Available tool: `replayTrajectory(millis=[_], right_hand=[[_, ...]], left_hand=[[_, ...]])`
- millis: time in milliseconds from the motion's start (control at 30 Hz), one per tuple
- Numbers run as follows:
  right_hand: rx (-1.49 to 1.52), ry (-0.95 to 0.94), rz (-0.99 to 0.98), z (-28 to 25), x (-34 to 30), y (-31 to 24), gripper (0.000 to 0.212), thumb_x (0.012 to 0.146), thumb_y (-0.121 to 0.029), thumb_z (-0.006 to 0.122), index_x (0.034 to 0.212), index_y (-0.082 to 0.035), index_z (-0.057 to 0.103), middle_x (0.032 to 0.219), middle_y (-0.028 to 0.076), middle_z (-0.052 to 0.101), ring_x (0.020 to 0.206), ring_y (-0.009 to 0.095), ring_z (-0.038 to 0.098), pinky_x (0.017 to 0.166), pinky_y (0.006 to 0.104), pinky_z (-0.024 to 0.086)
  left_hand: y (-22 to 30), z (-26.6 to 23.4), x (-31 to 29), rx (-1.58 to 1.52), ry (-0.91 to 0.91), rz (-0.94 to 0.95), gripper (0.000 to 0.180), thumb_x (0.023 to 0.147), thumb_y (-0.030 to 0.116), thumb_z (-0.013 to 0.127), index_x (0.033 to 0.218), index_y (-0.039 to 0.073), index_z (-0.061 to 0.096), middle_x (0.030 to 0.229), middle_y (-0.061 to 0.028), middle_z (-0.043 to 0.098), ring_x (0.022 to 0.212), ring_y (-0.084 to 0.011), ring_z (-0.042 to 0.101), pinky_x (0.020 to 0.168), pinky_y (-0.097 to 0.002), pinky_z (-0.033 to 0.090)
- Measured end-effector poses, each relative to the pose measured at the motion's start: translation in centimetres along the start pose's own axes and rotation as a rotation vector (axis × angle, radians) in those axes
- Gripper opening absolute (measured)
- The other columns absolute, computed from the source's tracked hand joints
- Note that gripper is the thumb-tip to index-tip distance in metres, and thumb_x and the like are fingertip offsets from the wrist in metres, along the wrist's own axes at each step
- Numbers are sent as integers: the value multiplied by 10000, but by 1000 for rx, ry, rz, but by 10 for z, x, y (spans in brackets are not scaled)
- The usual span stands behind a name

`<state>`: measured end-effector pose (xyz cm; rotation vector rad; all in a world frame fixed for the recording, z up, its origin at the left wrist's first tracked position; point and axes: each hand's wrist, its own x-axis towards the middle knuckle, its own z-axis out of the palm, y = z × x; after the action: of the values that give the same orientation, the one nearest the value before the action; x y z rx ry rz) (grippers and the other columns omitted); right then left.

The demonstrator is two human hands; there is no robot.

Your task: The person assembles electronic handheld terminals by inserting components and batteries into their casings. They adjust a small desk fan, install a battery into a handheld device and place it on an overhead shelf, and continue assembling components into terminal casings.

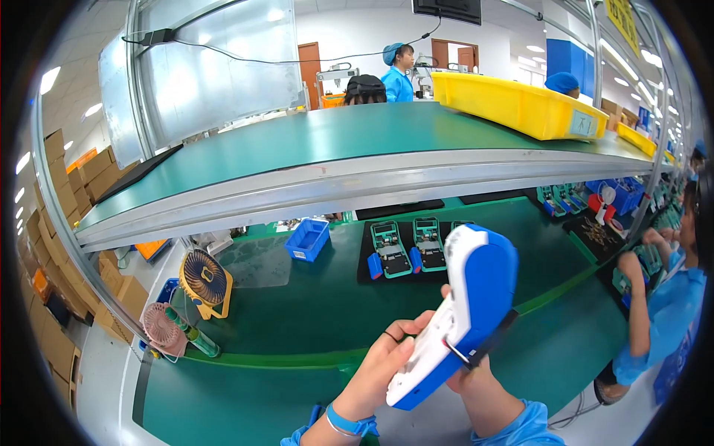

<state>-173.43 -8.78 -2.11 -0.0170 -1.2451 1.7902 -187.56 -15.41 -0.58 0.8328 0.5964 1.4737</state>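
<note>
A white-and-blue handheld device (pixel 487 286), thick at its upper end, is held tilted in front of me above the near edge of the bench. My left hand (pixel 387 364) grips its white face from the left, thumb and fingers on the casing. A blue band circles that wrist. My right hand (pixel 476 379) is behind the lower part of the device, which hides most of its fingers. Beside it a black piece (pixel 492 340) sticks out against the blue back; I cannot make out what it is.
On the green bench lie open green-framed units with circuit boards (pixel 390 249) on a black mat. A blue bin (pixel 307 239), a yellow fan (pixel 206 279) and a pink fan (pixel 165 327) stand left. A shelf (pixel 297 141) bearing a yellow tray (pixel 517 108) crosses above. A co-worker (pixel 662 305) sits right.
</note>
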Motion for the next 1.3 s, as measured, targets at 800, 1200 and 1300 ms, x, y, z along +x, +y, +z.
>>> replayTrajectory(millis=[800, 1200, 1300], right_hand=[[-566, 249, -415, -3, -18, -20, 368, 792, 88, 700, 1127, 5, 571, 1220, 165, 523, 872, 205, 655, 728, 317, 565], [-1721, -254, -976, 14, -2, -51, 445, 567, -80, 744, 1010, -119, 759, 970, 74, 609, 613, 153, 544, 498, 232, 442], [-1724, -287, -972, 14, -1, -52, 462, 565, -76, 735, 1025, -117, 756, 971, 79, 600, 605, 147, 527, 495, 236, 444]], left_hand=[[-11, -21, 6, -390, -90, 200, 800, 846, 302, 557, 1523, 18, 239, 1478, -278, 388, 1326, -401, 464, 1083, -511, 416], [-31, 5, -2, -225, 25, 351, 816, 975, 683, 255, 1536, 92, 238, 1500, -162, 388, 1363, -345, 414, 1093, -477, 400], [-33, 6, -5, -135, 49, 379, 837, 962, 702, 264, 1526, 84, 248, 1470, -151, 420, 1350, -344, 430, 1083, -476, 412]])
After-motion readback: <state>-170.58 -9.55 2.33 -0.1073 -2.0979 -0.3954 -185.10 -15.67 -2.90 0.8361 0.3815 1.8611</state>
